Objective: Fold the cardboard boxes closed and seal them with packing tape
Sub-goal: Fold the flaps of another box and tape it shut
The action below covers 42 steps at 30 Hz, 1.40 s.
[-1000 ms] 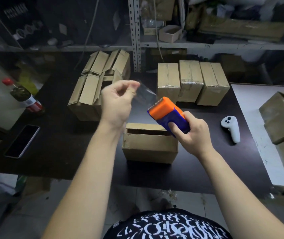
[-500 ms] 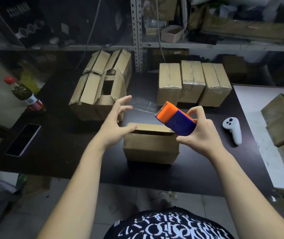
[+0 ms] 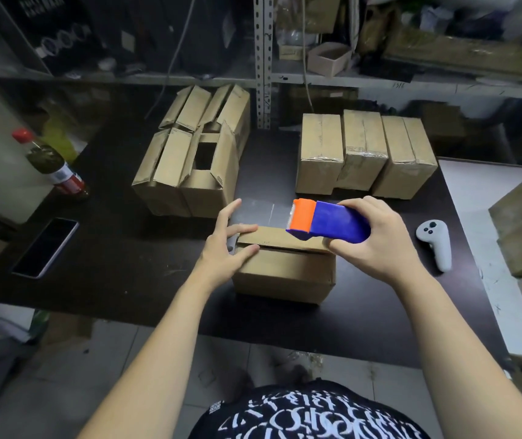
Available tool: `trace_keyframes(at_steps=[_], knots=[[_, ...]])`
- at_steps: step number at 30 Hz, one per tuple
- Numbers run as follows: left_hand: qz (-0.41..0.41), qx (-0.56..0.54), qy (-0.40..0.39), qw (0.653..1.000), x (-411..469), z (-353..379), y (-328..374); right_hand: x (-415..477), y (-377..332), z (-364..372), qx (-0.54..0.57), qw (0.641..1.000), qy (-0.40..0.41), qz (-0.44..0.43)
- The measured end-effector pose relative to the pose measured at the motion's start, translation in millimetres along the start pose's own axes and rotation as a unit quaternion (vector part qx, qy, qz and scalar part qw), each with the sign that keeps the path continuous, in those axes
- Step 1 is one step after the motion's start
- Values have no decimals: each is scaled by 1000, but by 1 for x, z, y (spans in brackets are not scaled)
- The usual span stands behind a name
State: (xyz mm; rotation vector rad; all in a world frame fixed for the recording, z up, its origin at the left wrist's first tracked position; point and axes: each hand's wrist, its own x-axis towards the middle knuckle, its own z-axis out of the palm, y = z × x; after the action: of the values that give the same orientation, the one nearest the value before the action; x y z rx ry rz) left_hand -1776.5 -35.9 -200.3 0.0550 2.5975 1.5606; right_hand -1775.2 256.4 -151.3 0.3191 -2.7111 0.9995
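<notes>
Three taped boxes point(image 3: 364, 144) on black table point(image 3: 126, 264), metal shelving point(image 3: 263, 58) behind.

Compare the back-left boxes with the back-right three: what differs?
The back-left boxes have flaps standing open, one showing a dark hole; the back-right boxes are folded shut and taped. The back-left boxes sit two deep; the back-right boxes form one row. Both are brown cardboard.

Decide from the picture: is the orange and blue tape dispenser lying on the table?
No, the right hand grips the tape dispenser over the cardboard box, off the table.
</notes>
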Motion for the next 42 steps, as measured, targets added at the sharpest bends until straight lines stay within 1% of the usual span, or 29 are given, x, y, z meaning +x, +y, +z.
trace_keyframes(at_steps=[6, 7, 10, 12, 16, 21, 24, 27, 29, 31, 32, 35, 36, 37, 40, 42], knots=[[14, 22, 15, 1000, 4, 7, -9, 3, -10, 12, -1, 999, -38, -18], [14, 13, 20, 1000, 4, 10, -8, 3, -11, 14, -3, 999, -41, -18], [1, -44, 83, 996, 0, 23, -5, 3, -11, 15, 1, 999, -40, -14], [-11, -66, 109, 992, -3, 30, -1, 3, -9, 15, -1, 999, -46, -13], [-16, -62, 134, 989, -4, 34, -1, 4, -7, 15, -4, 998, -63, -13], [-49, -87, 144, 984, -3, 38, -14, 6, -14, 22, -27, 995, -94, -24], [-56, -125, 162, 977, -5, 40, -18, 4, -16, 28, -36, 997, -73, -16], [-45, -188, 189, 963, -6, 44, -19, 3, -15, 34, -47, 998, -43, 2], [-37, -195, 211, 957, -6, 46, -20, 3, -15, 36, -55, 998, -43, 0], [-38, -213, 217, 952, -8, 46, -22, 3, -14, 35, -54, 997, -46, 2], [-49, -237, 212, 947, -10, 42, -23, 4, -13, 35, -53, 998, -46, 4], [-92, -348, 210, 909, -13, 29, -22, 4, -13, 34, -47, 998, -49, 1], [-117, -361, 216, 900, -13, 26, -21, 4, -13, 33, -47, 998, -50, 0], [-143, -363, 227, 892, -13, 23, -19, 4, -13, 33, -47, 998, -53, 0], [-211, -321, 273, 882, -10, 20, -15, 5, -14, 32, -52, 996, -67, -4], [-235, -312, 285, 875, -9, 19, -15, 7, -16, 33, -64, 995, -77, -12]])
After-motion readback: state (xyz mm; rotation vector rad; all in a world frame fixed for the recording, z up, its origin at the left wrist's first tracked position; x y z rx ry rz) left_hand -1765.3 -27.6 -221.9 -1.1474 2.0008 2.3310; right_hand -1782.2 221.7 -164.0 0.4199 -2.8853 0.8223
